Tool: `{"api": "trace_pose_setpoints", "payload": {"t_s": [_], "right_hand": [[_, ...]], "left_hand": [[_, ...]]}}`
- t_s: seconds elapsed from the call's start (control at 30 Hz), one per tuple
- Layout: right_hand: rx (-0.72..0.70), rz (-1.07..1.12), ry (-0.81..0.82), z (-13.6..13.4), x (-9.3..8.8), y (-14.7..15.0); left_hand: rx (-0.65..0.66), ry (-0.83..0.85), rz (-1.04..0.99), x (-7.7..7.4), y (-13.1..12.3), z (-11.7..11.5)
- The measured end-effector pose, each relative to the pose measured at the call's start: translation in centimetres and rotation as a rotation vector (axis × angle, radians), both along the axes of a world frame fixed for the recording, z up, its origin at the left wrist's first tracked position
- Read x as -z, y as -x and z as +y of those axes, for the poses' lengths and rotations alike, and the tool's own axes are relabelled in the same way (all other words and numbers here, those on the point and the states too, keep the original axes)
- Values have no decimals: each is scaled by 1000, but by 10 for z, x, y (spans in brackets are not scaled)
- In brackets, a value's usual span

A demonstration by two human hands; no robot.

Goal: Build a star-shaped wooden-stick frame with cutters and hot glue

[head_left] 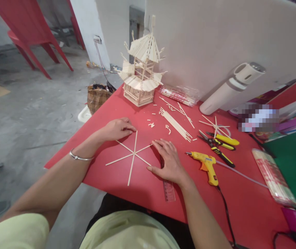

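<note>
A six-armed star of thin wooden sticks (134, 153) lies flat on the red table (148, 204) in front of me. My left hand (118, 129) rests at its far left side, fingers loosely bent, tips close to the end of the upper arm; whether they touch it is unclear. On the other side, my right hand (168, 160) has thumb and fingers spread, fingertips at the end of one right arm and the thumb at the end of another. Partly under that hand lies a clear ruler (169, 191).
A stick-built pagoda (140, 84) stands at the back beside packaged sticks (180, 95). Loose sticks (176, 124), pliers (219, 150), a second star (216, 127) and a yellow glue gun (206, 164) with a cord lie rightward. A white bottle (224, 95) leans by the wall.
</note>
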State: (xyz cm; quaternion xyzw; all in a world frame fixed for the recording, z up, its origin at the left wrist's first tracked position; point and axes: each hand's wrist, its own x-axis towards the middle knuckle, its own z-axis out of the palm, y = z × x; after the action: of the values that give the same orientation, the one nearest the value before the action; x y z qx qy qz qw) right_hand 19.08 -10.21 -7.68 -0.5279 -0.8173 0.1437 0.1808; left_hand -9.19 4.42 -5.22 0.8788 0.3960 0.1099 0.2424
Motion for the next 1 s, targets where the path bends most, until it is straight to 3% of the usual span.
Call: {"api": "trace_pose_setpoints", "payload": {"t_s": [1.0], "right_hand": [[2, -13, -9, 0, -1, 1]], "left_hand": [[-2, -3, -4, 2, 1, -1]]}}
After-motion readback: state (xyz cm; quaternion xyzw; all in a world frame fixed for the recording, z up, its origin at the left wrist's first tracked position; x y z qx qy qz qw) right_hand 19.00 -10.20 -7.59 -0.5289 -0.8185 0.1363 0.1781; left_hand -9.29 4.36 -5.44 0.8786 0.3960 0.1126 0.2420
